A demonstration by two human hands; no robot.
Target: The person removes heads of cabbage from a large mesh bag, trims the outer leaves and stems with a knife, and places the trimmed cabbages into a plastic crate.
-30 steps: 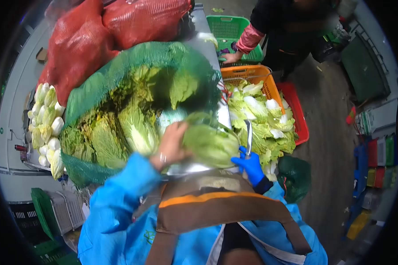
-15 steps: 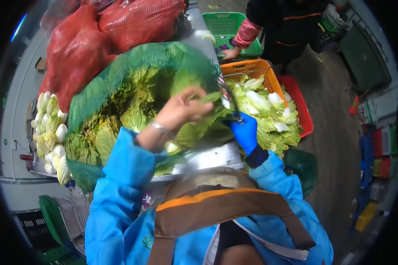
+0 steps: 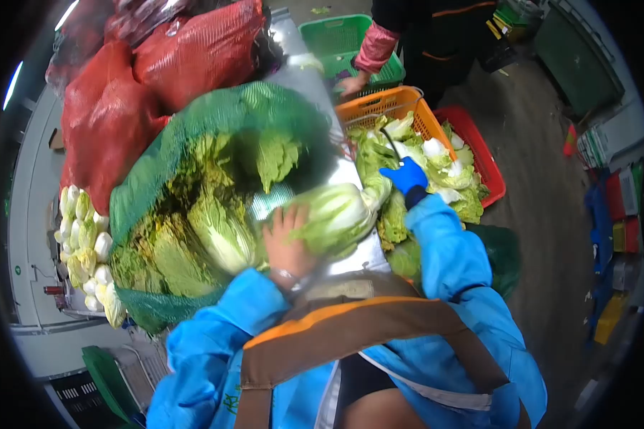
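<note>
On the metal table lies a napa cabbage on its side, its base toward the right. My bare left hand rests on its leafy left end with the fingers spread. My right hand, in a blue glove, is closed around a knife whose dark blade points up and left, beyond the cabbage's base. Left of the cabbage, an open green net bag holds more cabbages with yellowed and browned outer leaves.
Red net sacks fill the back left, above stacked pale cabbages. An orange crate of leaves, a red crate and a green crate stand right. A co-worker's hand reaches by the green crate.
The whole cabbage now lies on the table, where loose leaves were before. My left hand has lowered onto it. My right hand has moved slightly up and right with the knife.
</note>
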